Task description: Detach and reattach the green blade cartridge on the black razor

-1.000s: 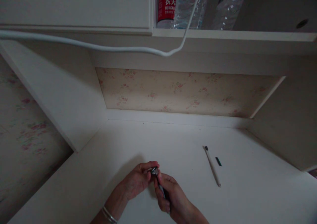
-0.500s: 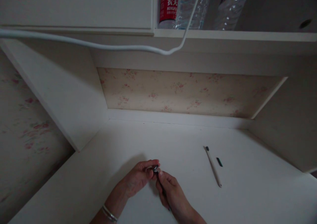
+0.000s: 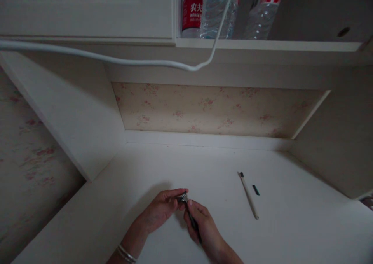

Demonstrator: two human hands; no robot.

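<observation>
the white counter (image 3: 163, 166) sits in a recess backed by a flowered wall panel (image 3: 210, 108). to the right of the hands, well apart from them, lies a slim white stick (image 3: 248, 196) with a dark tip at its far end, and just beside that a small dark piece (image 3: 256, 190). nothing lies between these and the hands. overhead a white cable (image 3: 116, 60) sags across the front of a shelf (image 3: 262, 44) that carries water bottles (image 3: 190, 13), one with a red label.

near the front edge of the counter, both hands meet on a small tool (image 3: 183, 198) with a shiny metal head and a dark handle. the left hand (image 3: 163, 211), a bangle (image 3: 126, 253) on its wrist, has its fingertips pinched together on the head. the right hand (image 3: 201, 227) has its grip curled shut around the handle, which runs down through the fist towards the person, its thumb pressed up near the head. the tool is held just above the counter; what it is exactly is too small and dim to tell.
</observation>
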